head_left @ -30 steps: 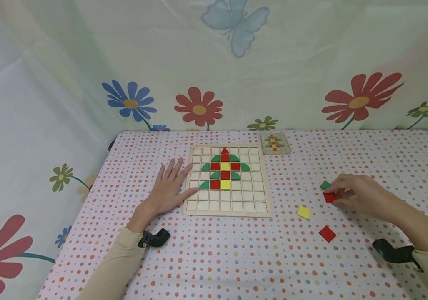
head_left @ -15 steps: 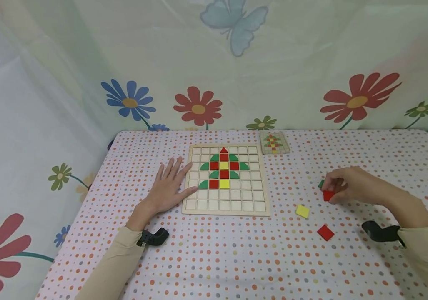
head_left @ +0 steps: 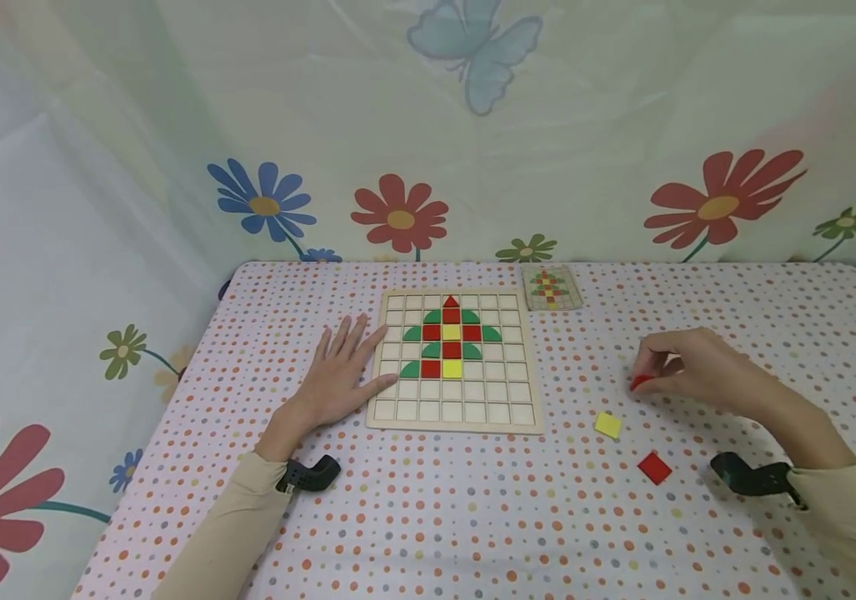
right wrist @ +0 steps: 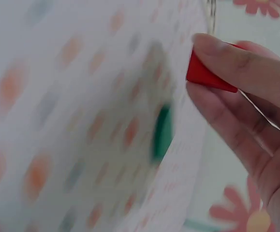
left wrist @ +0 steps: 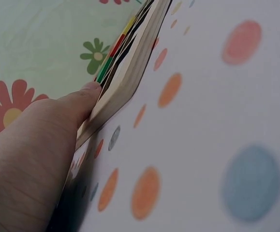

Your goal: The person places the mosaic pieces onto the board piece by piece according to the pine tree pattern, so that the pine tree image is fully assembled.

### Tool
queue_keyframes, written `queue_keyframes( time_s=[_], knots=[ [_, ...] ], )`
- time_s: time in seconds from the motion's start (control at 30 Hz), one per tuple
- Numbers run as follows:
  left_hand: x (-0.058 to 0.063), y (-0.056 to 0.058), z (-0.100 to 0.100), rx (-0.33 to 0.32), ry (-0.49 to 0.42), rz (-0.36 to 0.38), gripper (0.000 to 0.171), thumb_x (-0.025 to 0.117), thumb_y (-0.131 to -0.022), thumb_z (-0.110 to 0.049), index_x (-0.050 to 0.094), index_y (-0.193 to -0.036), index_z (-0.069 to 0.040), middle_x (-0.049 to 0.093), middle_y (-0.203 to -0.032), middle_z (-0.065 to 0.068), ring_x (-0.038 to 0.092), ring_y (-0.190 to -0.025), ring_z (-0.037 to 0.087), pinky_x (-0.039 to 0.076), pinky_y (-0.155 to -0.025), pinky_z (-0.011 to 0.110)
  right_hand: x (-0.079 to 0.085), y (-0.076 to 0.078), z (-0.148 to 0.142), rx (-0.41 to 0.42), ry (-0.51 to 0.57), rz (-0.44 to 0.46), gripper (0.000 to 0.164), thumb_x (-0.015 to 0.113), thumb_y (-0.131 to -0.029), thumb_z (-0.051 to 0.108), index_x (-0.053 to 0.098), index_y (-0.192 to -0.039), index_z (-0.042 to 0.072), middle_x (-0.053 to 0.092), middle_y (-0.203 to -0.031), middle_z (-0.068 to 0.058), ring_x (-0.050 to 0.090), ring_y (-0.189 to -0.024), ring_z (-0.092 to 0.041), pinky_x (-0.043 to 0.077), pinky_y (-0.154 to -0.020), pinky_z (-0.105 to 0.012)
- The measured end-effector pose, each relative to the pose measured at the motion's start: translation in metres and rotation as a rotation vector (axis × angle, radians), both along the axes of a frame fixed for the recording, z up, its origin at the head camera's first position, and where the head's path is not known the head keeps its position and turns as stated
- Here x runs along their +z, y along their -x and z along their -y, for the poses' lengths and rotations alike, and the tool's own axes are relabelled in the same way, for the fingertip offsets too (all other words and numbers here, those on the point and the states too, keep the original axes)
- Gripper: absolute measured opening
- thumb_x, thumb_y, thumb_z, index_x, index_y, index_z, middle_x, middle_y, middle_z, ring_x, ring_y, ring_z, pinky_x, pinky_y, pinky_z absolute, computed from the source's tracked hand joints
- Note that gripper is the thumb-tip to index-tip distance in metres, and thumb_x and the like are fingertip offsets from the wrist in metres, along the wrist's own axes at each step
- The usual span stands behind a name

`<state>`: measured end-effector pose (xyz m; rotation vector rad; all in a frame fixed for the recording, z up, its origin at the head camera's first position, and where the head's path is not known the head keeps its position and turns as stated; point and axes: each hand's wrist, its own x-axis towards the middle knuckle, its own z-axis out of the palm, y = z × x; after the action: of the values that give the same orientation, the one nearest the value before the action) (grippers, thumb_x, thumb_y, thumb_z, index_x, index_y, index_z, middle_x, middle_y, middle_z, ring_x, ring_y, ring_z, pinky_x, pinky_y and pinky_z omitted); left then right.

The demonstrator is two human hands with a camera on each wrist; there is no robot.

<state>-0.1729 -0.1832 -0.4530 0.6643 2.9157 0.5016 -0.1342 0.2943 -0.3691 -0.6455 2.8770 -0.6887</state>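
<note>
My right hand [head_left: 701,371] pinches a red tile [right wrist: 205,75] between thumb and fingertips, close over the spotted cloth. A green tile [right wrist: 163,133] lies on the cloth beyond it in the right wrist view; the hand hides it in the head view. My left hand [head_left: 337,379] rests with fingers spread at the left side of the wooden grid board [head_left: 465,412], thumb on its edge. Red, yellow and green pieces form a tree shape on the board, a red triangle [head_left: 451,302] at its top.
A yellow square tile [head_left: 608,425] and another red square tile [head_left: 655,468] lie right of the board. A small pattern card [head_left: 573,293] showing a similar tree lies at the board's upper right corner. Behind the table hangs a flowered curtain [head_left: 585,150].
My right hand has picked up the red tile from beside the green one and moved left with it. The left hand has stayed at the board.
</note>
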Motion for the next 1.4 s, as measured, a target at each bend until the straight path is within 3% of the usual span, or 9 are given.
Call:
queue_keyframes(
  time_s=[0.2,0.37,0.53,0.83,1.03,1.4],
  knots=[
    [0.0,0.002,-0.003,-0.019,0.004,0.017,0.085,0.051,-0.103,-0.06,0.019,-0.169,-0.018,0.003,-0.175,0.016,-0.006,-0.161,0.036,-0.006,-0.127,0.058,0.006,0.019,0.058,0.038,0.18,-0.06,0.025,0.089,-0.076,-0.007,0.075,-0.086,0.011,0.071,-0.085,0.004,0.066,-0.08,-0.01,0.063,-0.072,-0.028],
    [0.001,0.002,0.0,-0.003,0.023,0.013,0.086,0.05,-0.102,-0.062,0.019,-0.17,-0.018,0.003,-0.175,0.015,-0.006,-0.161,0.036,-0.006,-0.127,0.057,-0.001,0.036,0.117,0.064,0.28,0.032,0.014,0.085,-0.083,-0.004,0.08,-0.093,0.005,0.076,-0.091,-0.002,0.07,-0.087,-0.02,0.062,-0.076,-0.03],
    [0.002,0.0,0.002,0.01,0.012,0.009,0.085,0.051,-0.103,-0.061,0.02,-0.169,-0.018,0.004,-0.175,0.015,-0.006,-0.161,0.036,-0.005,-0.127,0.058,-0.011,0.047,0.151,0.123,0.286,0.098,0.01,0.082,-0.087,-0.004,0.081,-0.094,0.003,0.077,-0.094,-0.005,0.069,-0.089,-0.022,0.062,-0.079,-0.034],
    [0.0,0.0,0.002,0.002,0.0,0.003,0.085,0.052,-0.102,-0.06,0.021,-0.169,-0.017,0.004,-0.175,0.015,-0.005,-0.161,0.036,-0.005,-0.127,0.058,-0.021,0.051,0.171,0.11,0.242,0.131,0.01,0.08,-0.089,-0.004,0.082,-0.097,0.002,0.078,-0.099,-0.007,0.066,-0.09,-0.022,0.058,-0.078,-0.032],
    [0.0,0.001,0.002,0.003,0.001,0.005,0.086,0.051,-0.102,-0.061,0.02,-0.169,-0.018,0.004,-0.175,0.015,-0.006,-0.161,0.035,-0.006,-0.127,0.057,-0.017,0.049,0.175,0.113,0.209,0.123,0.011,0.08,-0.089,-0.004,0.082,-0.098,0.001,0.078,-0.098,-0.008,0.068,-0.09,-0.022,0.059,-0.079,-0.036],
    [-0.001,0.001,0.002,0.003,0.001,0.007,0.086,0.051,-0.103,-0.061,0.019,-0.169,-0.018,0.004,-0.175,0.015,-0.006,-0.161,0.035,-0.007,-0.127,0.057,-0.013,0.047,0.183,0.13,0.082,0.104,0.009,0.08,-0.09,-0.003,0.083,-0.098,0.0,0.079,-0.097,-0.009,0.069,-0.09,-0.021,0.06,-0.077,-0.031]
  ],
)
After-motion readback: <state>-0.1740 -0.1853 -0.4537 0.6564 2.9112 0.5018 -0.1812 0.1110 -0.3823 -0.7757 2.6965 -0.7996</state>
